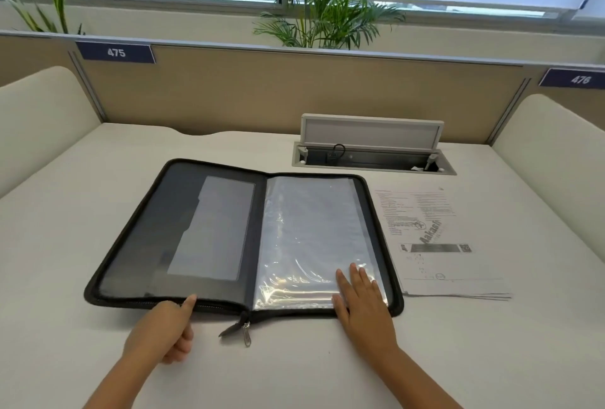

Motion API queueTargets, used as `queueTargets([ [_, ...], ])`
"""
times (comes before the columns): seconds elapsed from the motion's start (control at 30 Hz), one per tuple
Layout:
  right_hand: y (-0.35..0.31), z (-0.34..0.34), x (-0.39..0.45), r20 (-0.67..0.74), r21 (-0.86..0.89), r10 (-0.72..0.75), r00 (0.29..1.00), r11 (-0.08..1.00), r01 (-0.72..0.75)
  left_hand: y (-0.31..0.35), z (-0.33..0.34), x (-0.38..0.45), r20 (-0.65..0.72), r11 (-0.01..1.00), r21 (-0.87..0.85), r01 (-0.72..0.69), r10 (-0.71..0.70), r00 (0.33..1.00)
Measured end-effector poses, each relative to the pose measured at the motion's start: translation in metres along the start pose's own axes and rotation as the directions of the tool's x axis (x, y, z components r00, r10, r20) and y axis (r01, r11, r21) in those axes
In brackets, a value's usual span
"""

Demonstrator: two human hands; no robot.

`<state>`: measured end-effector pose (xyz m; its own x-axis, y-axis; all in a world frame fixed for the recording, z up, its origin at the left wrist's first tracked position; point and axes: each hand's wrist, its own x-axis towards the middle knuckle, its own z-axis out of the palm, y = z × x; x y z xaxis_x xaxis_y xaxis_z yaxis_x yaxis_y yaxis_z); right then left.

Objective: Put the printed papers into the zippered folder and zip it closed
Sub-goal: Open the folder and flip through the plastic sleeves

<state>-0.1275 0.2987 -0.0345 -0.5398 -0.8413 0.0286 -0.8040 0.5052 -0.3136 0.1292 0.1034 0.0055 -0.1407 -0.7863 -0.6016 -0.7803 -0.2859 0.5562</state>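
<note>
Black zippered folder (pixel 209 238) lies open on the white surface (pixel 98 185), the right hand (pixel 361 302) flat with fingers (pixel 355 274) spread on its clear plastic pages, the left hand (pixel 160 333) loosely curled with its thumb on the near edge, printed papers (pixel 435 241) just beside it.

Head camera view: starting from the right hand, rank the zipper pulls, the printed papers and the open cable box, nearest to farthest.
From the right hand:
1. Printed papers, just to its right beside the folder.
2. Zipper pulls, to its left at the folder's near edge; close to call with the papers.
3. Cable box, far side of the desk.
</note>
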Motion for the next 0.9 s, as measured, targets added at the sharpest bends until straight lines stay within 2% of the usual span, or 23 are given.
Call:
queueTargets([
  [0.07,-0.005,-0.004,0.0,0.005,-0.014,0.039,0.999,0.999,-0.039,0.01,-0.001,-0.005,-0.072,0.969,0.224,-0.103,0.122,0.99],
  [0.13,-0.011,-0.008,-0.002,-0.005,-0.011,0.106,0.994,0.994,-0.106,0.025,0.004,-0.012,-0.14,0.9,0.359,-0.246,0.312,0.94],
  [0.23,-0.021,-0.011,-0.004,-0.011,0.065,0.219,0.976,0.974,-0.218,0.047,0.021,-0.018,-0.205,0.77,0.412,-0.487,0.599,0.774],
  [0.3,-0.027,-0.01,-0.005,0.018,0.1,0.269,0.963,0.958,-0.269,0.058,0.033,-0.015,-0.234,0.696,0.411,-0.589,0.705,0.67],
  [0.33,-0.029,-0.009,-0.004,0.038,0.097,0.282,0.959,0.954,-0.284,0.06,0.039,-0.009,-0.203,0.679,0.437,-0.589,0.713,0.671],
  [0.4,-0.031,-0.008,-0.002,0.087,0.043,0.284,0.955,0.956,-0.289,0.057,0.049,0.007,-0.074,0.621,0.582,-0.526,0.684,0.726],
  [0.47,-0.033,-0.007,0.0,0.13,-0.021,0.266,0.955,0.964,-0.266,0.049,0.056,0.021,-0.02,0.55,0.689,-0.472,0.665,0.747],
  [0.5,-0.034,-0.007,0.002,0.141,-0.036,0.253,0.957,0.968,-0.25,0.044,0.059,0.027,-0.019,0.546,0.696,-0.466,0.663,0.748],
  [0.63,-0.04,-0.007,0.007,0.161,-0.055,0.193,0.968,0.981,-0.186,0.035,0.064,0.039,-0.049,0.625,0.576,-0.528,0.671,0.74],
  [0.77,-0.052,-0.01,0.015,0.163,0.006,0.189,0.968,0.981,-0.193,0.038,0.063,0.037,-0.093,0.708,0.429,-0.561,0.652,0.753],
  [0.9,-0.08,-0.013,0.028,0.102,0.011,0.175,0.979,0.984,-0.177,0.055,0.063,0.029,-0.137,0.827,0.125,-0.549,0.562,0.816],
])
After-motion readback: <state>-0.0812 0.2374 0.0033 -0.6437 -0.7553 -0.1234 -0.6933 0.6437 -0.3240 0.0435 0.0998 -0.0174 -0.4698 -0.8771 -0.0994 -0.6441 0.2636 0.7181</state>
